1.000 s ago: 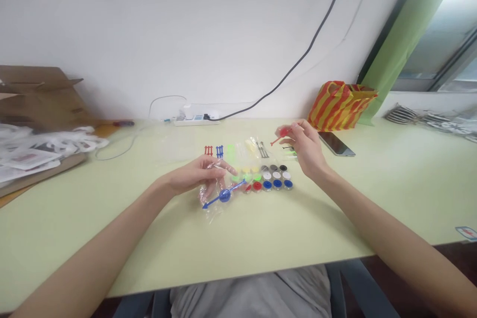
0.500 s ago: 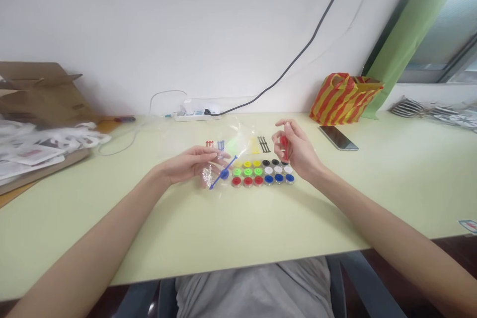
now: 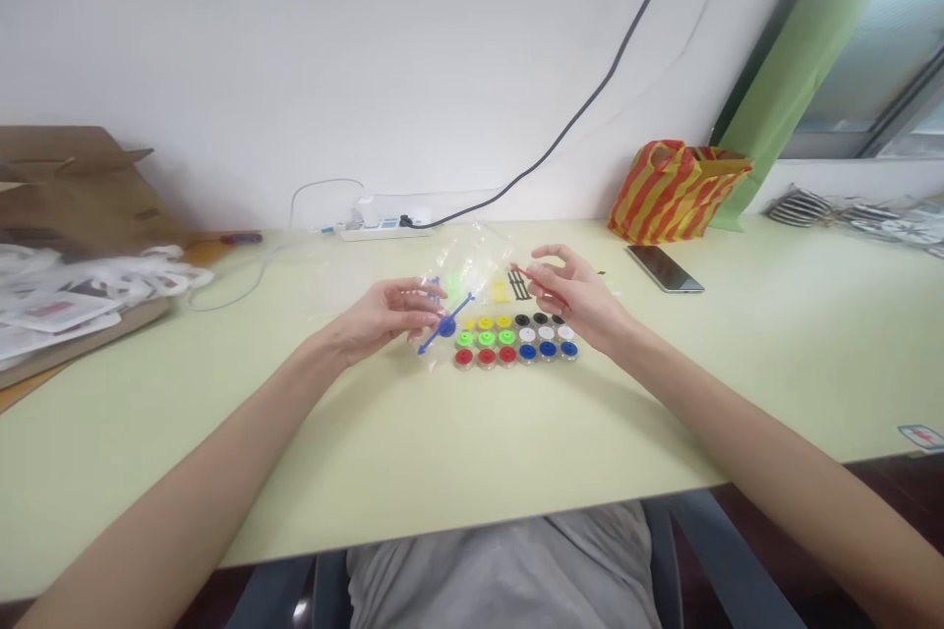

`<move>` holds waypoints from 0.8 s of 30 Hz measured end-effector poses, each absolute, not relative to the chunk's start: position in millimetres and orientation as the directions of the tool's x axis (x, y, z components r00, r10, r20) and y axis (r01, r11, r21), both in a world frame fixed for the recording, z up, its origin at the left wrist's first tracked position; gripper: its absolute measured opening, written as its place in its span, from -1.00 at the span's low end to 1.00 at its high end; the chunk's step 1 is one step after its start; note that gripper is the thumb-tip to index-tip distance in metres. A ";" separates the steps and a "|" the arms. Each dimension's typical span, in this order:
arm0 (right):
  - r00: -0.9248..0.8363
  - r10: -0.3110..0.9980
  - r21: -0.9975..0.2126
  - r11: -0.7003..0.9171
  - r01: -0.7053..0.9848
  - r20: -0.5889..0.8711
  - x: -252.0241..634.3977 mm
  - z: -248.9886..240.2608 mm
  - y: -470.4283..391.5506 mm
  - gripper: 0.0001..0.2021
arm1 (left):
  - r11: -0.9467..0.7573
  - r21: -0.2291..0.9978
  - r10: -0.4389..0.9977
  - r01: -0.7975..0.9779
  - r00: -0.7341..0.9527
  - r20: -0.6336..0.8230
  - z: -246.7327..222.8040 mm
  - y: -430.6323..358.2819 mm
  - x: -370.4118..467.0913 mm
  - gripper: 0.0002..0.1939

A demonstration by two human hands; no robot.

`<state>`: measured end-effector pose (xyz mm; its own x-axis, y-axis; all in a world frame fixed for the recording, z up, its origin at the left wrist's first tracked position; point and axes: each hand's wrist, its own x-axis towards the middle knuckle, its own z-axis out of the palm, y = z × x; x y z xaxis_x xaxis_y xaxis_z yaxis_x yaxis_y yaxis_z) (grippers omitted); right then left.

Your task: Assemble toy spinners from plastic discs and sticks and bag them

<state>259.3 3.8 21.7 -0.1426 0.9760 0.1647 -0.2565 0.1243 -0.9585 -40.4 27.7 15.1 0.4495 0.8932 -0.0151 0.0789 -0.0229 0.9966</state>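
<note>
My left hand (image 3: 380,322) pinches a clear plastic bag (image 3: 472,260). A blue double-ended arrow with a round hub (image 3: 446,325) shows at the bag's lower part, seemingly inside it. Between the fingers of my right hand (image 3: 582,300) is a thin red arrow (image 3: 529,274), its tip pointing left toward the bag. Below and between both hands stand rows of small round pots with coloured tops, among them red pots (image 3: 487,357), green pots (image 3: 487,339) and blue pots (image 3: 548,350). Behind them lie black arrow pieces (image 3: 519,284) and yellow pieces (image 3: 501,292).
A dark phone (image 3: 664,269) and a red-and-yellow striped bag (image 3: 675,192) are at the right. White bags and a cardboard box (image 3: 81,182) sit at the left. A power strip (image 3: 383,228) with a black cable lies along the wall.
My right hand has turned, swinging the red arrow from roughly upright to pointing left. My left hand has risen slightly with the bag and the blue arrow.
</note>
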 end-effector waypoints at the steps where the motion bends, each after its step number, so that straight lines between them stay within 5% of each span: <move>1: -0.137 0.977 -0.959 0.128 -0.251 0.166 260.2 20.9 5.6 -0.57 | -0.031 0.996 0.904 0.083 0.428 -0.008 15.0 27.6 -39.5 -0.64; 5: -0.147 0.979 -0.970 0.109 -0.218 0.143 264.0 17.1 11.8 -0.61 | -0.068 0.990 0.907 0.124 0.420 0.010 15.4 28.1 -39.9 -0.77; 16: -0.123 0.978 -0.962 0.135 -0.236 0.167 265.9 20.6 9.0 -0.75 | -0.064 0.994 0.923 0.089 0.384 0.025 12.4 32.2 -43.2 -0.63; 24: -0.230 0.951 -0.948 0.134 -0.290 0.205 267.8 23.9 7.5 -0.63 | -0.068 0.976 0.985 -0.205 0.143 0.098 13.6 34.2 -40.4 -0.62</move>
<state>267.8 7.5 23.9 -0.2304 0.9512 0.2054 -0.2896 0.1345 -0.9477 -40.4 34.2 13.6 0.1427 0.9849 0.0984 -0.2046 -0.0679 0.9765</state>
